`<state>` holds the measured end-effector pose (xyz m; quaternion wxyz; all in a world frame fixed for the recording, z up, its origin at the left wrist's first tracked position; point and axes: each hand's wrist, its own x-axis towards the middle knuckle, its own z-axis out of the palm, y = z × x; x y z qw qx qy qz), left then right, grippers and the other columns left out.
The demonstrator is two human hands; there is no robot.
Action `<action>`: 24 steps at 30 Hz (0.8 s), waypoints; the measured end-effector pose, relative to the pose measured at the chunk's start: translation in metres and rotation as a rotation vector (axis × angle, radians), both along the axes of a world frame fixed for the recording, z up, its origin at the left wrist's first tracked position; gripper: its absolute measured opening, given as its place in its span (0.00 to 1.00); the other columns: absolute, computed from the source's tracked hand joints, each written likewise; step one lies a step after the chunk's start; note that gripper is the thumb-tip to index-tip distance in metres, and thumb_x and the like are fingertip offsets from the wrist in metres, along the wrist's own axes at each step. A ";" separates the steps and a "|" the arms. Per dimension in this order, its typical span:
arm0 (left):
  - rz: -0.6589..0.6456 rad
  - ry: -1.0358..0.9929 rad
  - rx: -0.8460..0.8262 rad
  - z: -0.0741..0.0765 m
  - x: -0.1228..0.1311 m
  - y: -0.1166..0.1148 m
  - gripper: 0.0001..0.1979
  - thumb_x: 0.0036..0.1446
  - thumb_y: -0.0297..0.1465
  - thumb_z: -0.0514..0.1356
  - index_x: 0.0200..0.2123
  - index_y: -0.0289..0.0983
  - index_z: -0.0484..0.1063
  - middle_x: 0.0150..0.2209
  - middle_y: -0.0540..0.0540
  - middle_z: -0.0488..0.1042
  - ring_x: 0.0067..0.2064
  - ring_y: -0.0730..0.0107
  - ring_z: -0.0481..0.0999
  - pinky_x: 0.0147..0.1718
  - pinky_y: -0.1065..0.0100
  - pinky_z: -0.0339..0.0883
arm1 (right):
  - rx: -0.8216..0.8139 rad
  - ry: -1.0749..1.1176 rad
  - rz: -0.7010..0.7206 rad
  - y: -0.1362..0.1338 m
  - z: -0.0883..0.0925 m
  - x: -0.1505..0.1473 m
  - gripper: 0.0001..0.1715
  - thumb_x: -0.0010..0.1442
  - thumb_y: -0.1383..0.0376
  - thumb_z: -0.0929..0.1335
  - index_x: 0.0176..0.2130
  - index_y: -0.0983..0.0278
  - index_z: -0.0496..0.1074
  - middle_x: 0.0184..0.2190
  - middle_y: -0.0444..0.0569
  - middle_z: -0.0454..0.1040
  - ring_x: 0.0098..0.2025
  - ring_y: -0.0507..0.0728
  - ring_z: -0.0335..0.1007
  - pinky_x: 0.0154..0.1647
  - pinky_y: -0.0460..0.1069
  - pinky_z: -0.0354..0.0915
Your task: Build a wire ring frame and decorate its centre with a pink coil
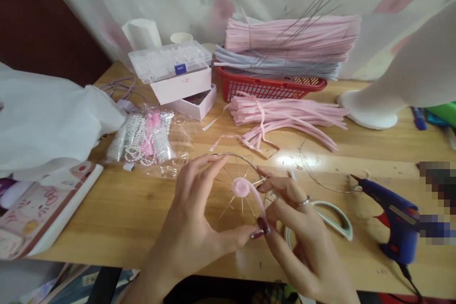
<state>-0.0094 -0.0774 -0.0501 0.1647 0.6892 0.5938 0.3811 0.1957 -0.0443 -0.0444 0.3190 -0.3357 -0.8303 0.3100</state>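
Note:
A round wire frame (242, 206), its thin spokes spreading from the middle, is held between both hands above the table. A pink fuzzy chenille stem (241, 187) is coiled into a small spiral at its centre, and the loose tail bends down to the right. My left hand (194, 218) grips the frame, fingertips at the far rim and thumb at the near side. With thumb and fingers, my right hand (297, 228) pinches the tail of the stem; its other fingers touch the right rim. Scissors with pale green handles (335, 221) lie partly hidden beneath my right hand.
A blue glue gun (395, 218) lies at right. Behind are bundled pink stems (285, 111), a red basket (270, 88) carrying more bundles, and a clear compartment box (171, 59) on small boxes. Bagged pearl beads (146, 137) lie left; a white stand (372, 111) rises at back right.

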 end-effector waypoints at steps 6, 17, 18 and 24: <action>0.028 0.004 0.010 0.000 0.000 -0.001 0.38 0.51 0.44 0.71 0.60 0.37 0.63 0.60 0.38 0.66 0.65 0.56 0.63 0.65 0.57 0.60 | -0.021 -0.034 -0.003 -0.001 0.003 0.003 0.07 0.64 0.71 0.63 0.34 0.60 0.64 0.53 0.52 0.66 0.64 0.59 0.63 0.54 0.49 0.68; 0.046 -0.050 0.008 -0.004 0.006 0.000 0.38 0.54 0.47 0.69 0.61 0.37 0.61 0.64 0.37 0.65 0.67 0.57 0.63 0.67 0.58 0.58 | -0.043 0.049 -0.185 -0.016 0.004 0.005 0.09 0.66 0.72 0.64 0.33 0.61 0.65 0.42 0.48 0.65 0.46 0.55 0.66 0.42 0.49 0.65; 0.062 -0.053 0.012 -0.004 0.008 -0.001 0.37 0.54 0.47 0.69 0.61 0.37 0.61 0.64 0.37 0.65 0.67 0.57 0.64 0.67 0.58 0.58 | -0.062 0.074 -0.213 -0.018 0.004 0.003 0.10 0.66 0.72 0.64 0.33 0.62 0.65 0.40 0.47 0.65 0.42 0.53 0.66 0.39 0.48 0.64; 0.185 -0.052 0.033 -0.005 0.024 -0.007 0.36 0.60 0.50 0.65 0.62 0.36 0.59 0.63 0.34 0.65 0.67 0.55 0.63 0.64 0.55 0.62 | -0.121 0.166 -0.219 -0.023 0.001 -0.004 0.10 0.67 0.73 0.62 0.35 0.62 0.67 0.39 0.47 0.66 0.41 0.53 0.68 0.39 0.49 0.65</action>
